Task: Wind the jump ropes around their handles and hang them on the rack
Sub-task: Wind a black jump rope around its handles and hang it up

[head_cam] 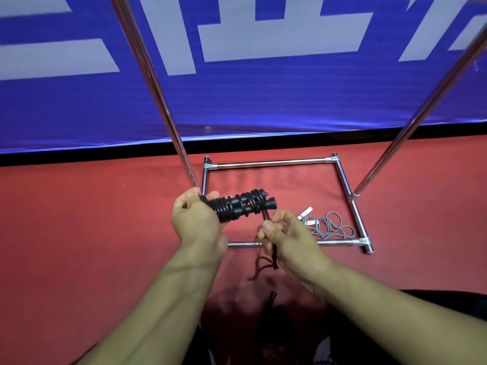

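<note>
Just now, left hand (196, 219) grips the wound black handles (238, 206); right hand (284, 233) pinches the rope (266, 216).

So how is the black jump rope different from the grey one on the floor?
The black jump rope is held up in both hands, left hand gripping its handles and right hand pinching its free end; the grey jump rope lies untouched on the red floor. The black one is coiled tightly round its handles; the grey one sprawls in loose loops. Neither hangs on the rack yet.
</note>
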Motion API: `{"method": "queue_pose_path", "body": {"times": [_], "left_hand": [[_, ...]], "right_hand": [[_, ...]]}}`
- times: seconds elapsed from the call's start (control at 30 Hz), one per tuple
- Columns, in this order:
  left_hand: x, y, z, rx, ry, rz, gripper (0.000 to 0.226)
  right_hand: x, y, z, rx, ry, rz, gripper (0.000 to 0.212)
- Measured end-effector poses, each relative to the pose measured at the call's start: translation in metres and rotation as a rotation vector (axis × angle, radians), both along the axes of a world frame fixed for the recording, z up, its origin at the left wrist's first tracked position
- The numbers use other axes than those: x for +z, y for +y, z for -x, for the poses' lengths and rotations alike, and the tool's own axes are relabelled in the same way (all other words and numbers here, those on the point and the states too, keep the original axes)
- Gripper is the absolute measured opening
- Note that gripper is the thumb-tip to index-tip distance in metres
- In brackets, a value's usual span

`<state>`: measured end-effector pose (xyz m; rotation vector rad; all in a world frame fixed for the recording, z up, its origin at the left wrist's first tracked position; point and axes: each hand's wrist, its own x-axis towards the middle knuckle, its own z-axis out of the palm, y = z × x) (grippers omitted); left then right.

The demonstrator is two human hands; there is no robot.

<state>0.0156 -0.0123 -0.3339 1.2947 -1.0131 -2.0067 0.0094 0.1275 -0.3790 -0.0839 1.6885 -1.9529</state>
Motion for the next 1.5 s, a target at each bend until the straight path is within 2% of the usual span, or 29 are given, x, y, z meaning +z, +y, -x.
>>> {"method": "queue_pose_path", "body": {"times": [0.07,0.17,0.3,0.4,0.5,0.57,0.7,0.83,1.0,1.07,1.17,1.23,1.37,1.5], "left_hand": [[0.003,0.0,-0.002,0.007,0.003,-0.07,0.015],[0.006,0.003,-0.005,-0.032,-0.012,-0.088,0.017],[0.007,0.014,-0.01,-0.081,-0.035,-0.138,0.017],[0.007,0.021,-0.013,-0.101,-0.021,-0.094,0.017],[0.005,0.024,-0.014,-0.118,-0.005,0.076,0.02],[0.002,0.024,-0.013,-0.12,0.008,0.141,0.022],[0.006,0.029,-0.013,-0.158,0.038,0.126,0.022],[0.01,0.034,-0.015,-0.218,0.085,0.162,0.021],[0.01,0.027,-0.013,-0.257,0.063,0.128,0.021],[0.011,0.025,-0.012,-0.247,0.038,0.071,0.022],[0.016,0.02,-0.011,-0.287,0.031,-0.009,0.022],[0.018,0.014,-0.011,-0.366,0.008,0.029,0.022],[0.016,0.003,-0.019,-0.59,-0.092,0.202,0.023],[0.01,-0.005,-0.018,-0.675,-0.159,0.372,0.023]], "right_hand": [[0.002,0.0,0.005,0.013,0.007,0.054,0.013],[0.011,-0.002,0.01,0.057,0.036,0.079,0.028],[0.012,-0.007,0.005,0.039,0.072,0.054,0.054],[0.01,-0.008,0.002,0.041,0.136,-0.073,0.086],[0.01,-0.007,0.001,0.056,0.235,-0.233,0.066],[0.008,-0.006,0.003,0.091,0.277,-0.289,0.061],[0.01,0.0,0.007,0.147,0.38,-0.366,0.058],[0.014,0.005,0.011,0.18,0.351,-0.345,0.056],[0.017,0.01,0.013,0.245,0.431,-0.412,0.055],[0.016,0.013,0.012,0.281,0.553,-0.413,0.042],[0.008,0.018,0.013,0.462,0.79,-0.511,0.004],[-0.002,0.022,0.016,0.5,0.909,-0.567,0.019],[-0.003,0.034,0.033,0.43,0.947,-0.628,0.03],[0.004,0.036,0.048,0.317,1.081,-0.72,0.033]]}}
